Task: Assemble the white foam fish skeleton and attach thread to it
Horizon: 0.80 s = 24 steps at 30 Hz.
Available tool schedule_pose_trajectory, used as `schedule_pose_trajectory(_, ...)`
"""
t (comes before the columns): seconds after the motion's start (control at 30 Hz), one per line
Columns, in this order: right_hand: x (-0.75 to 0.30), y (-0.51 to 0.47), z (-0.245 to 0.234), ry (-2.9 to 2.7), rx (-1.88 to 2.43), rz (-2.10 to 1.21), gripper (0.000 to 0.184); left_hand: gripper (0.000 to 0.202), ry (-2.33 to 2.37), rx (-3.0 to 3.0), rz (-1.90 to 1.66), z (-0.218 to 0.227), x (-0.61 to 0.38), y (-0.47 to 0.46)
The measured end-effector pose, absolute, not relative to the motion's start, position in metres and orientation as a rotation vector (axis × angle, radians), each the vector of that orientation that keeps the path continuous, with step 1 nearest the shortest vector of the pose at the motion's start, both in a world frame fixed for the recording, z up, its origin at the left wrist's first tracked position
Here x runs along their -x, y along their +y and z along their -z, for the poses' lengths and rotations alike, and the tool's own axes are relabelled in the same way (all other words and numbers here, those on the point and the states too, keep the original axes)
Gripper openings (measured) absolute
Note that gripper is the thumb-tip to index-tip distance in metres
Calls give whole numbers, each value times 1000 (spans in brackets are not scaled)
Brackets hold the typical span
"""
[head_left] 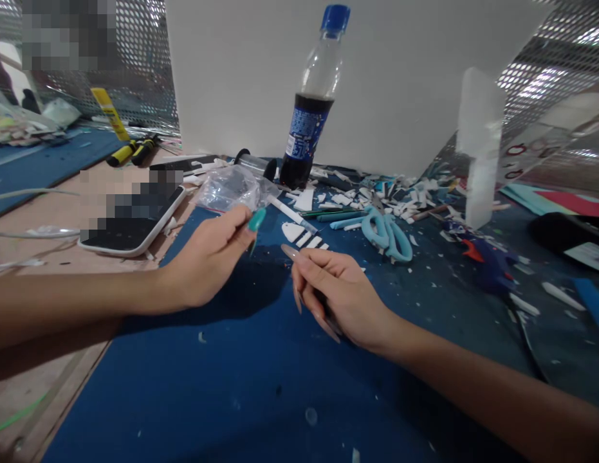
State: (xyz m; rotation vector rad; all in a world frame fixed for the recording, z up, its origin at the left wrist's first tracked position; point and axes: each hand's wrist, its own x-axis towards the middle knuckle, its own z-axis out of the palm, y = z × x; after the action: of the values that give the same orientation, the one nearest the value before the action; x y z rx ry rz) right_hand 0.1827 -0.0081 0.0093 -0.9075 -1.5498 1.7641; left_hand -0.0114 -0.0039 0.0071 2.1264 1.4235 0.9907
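Observation:
My left hand (pixel 215 257) hovers over the blue mat (pixel 241 386), closed, with thumb and fingers pressed together. A glossy teal tip (pixel 257 220) shows at its fingertips; I cannot tell whether it is a nail or a small held piece. To the right, my right hand (pixel 345 292) is closed too, fingers curled and thumb against the forefinger. A dark patch lies within its curl, too shadowed to name. Just beyond this hand is a white fishbone-shaped cutout (pixel 294 233) on the mat, beside a white pen-like stick (pixel 292 213).
Behind the hands stand a cola bottle (pixel 309 122) and a white board (pixel 400 83). Light-blue scissors (pixel 386 235) lie among white scraps (pixel 335 199). A phone (pixel 130 222) and plastic bag (pixel 231 188) are left. A glue gun (pixel 492 260) with its cord lies right.

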Motion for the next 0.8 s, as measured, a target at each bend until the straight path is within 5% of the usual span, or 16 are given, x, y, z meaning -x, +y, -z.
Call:
schedule_pose_trajectory(0.27, -183, -7, -10, -1525, 879, -1751, 35, 23, 912, -1434, -1510, 0, 7, -7)
schedule_pose_trajectory(0.8, -183, -10, -11, -1570, 915, -1711, 36, 29, 1054, -1231, -1185, -7, 1, -12)
